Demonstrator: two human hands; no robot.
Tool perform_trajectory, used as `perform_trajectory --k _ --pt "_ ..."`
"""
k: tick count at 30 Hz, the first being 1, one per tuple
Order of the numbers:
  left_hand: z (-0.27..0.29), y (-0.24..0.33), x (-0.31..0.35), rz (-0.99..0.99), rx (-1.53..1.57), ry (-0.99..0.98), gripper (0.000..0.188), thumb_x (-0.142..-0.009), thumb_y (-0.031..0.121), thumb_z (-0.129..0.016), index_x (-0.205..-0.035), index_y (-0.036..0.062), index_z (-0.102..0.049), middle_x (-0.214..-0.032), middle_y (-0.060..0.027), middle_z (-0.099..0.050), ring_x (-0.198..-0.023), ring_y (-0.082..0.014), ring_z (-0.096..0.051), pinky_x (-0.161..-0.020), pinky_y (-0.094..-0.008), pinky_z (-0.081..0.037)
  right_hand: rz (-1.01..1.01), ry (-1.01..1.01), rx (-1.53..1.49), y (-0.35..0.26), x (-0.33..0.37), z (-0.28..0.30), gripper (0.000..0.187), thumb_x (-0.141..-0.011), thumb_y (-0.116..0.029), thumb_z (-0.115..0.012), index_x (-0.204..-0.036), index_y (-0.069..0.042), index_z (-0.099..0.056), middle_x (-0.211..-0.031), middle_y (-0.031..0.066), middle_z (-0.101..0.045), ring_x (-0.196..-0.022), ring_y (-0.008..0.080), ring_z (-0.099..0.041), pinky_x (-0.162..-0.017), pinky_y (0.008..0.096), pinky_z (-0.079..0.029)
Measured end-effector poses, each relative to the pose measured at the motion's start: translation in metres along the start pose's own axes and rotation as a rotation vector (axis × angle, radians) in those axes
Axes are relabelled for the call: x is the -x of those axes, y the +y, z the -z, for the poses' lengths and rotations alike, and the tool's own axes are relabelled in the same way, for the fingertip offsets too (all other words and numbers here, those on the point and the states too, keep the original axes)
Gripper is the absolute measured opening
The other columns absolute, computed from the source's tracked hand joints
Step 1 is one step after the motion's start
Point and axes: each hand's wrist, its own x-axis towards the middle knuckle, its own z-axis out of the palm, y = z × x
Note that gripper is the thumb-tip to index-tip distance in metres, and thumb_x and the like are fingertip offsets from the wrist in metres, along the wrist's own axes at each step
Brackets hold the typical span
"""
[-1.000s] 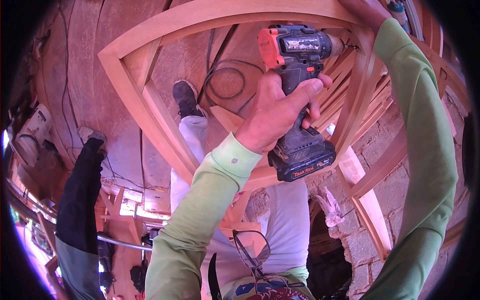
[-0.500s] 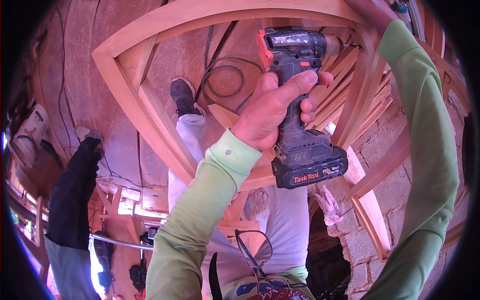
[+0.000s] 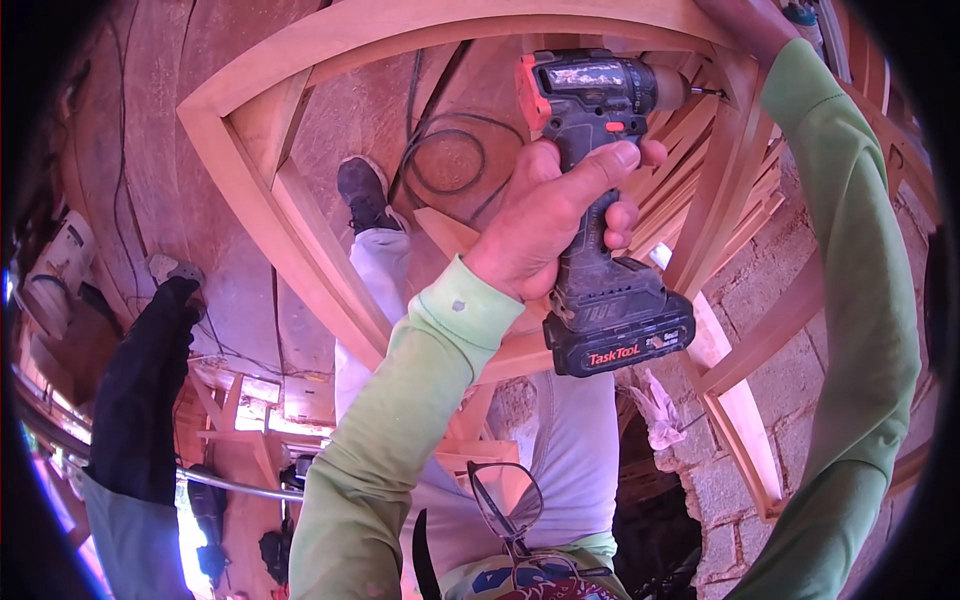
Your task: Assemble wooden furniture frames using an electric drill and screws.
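My left hand [image 3: 560,215] is wrapped round the handle of a black cordless drill [image 3: 610,250] with red parts and a battery pack at its base. The drill lies level, pointing right, and its thin bit meets the inner side of a curved wooden frame [image 3: 255,75] near the frame's upper right corner. At the top edge, my right hand [image 3: 752,25] rests against that same corner. Its fingers are out of sight, so their grip does not show. The frame spans the view in front of me, made of smooth, light brown pieces.
A dark cable [image 3: 450,150] lies coiled on the floor beyond my foot. Wooden strips [image 3: 690,150] and another wooden frame [image 3: 740,430] lie at right, over a block surface. Another person's leg [image 3: 145,390] stands at left. Eyeglasses [image 3: 508,500] hang at my chest.
The drill has shifted very slightly to the right, its bit still at the frame's corner. The frame's left corner sits a touch further left. Both hands keep their places.
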Motion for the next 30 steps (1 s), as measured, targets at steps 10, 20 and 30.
perform_trajectory --k 10,20,30 --pt "0.002 0.002 0.0 0.032 -0.062 -0.021 0.03 -0.098 0.023 -0.069 -0.114 -0.0013 -0.061 -0.088 -0.0026 -0.061 -0.061 -0.0071 -0.053 -0.053 -0.0256 -0.049 0.076 0.025 -0.026 0.008 0.004 -0.009 0.037 -0.097 -0.028 -0.056 -0.115 0.004 -0.063 -0.107 0.0212 -0.067 -0.106 0.0289 -0.063 -0.094 0.0384 -0.048" --pt "0.0 -0.003 -0.001 -0.013 -0.101 -0.033 0.027 -0.101 0.019 -0.065 -0.121 0.0002 -0.059 -0.088 -0.0015 -0.06 -0.064 -0.0044 -0.048 -0.055 -0.0232 -0.044 -0.003 0.04 -0.002 0.004 0.003 -0.009 0.041 -0.097 -0.027 -0.055 -0.122 0.005 -0.061 -0.115 0.0209 -0.067 -0.108 0.0299 -0.064 -0.096 0.0377 -0.048" --pt "-0.001 -0.01 -0.001 -0.024 -0.082 -0.048 0.027 -0.102 0.02 -0.063 -0.116 -0.0028 -0.06 -0.072 0.0022 -0.05 -0.062 -0.0046 -0.046 -0.055 -0.0223 -0.042 -0.065 -0.198 -0.047 -0.002 -0.001 0.002 0.032 -0.093 -0.02 -0.052 -0.112 0.004 -0.063 -0.105 0.0165 -0.067 -0.102 0.0259 -0.064 -0.091 0.0342 -0.049"
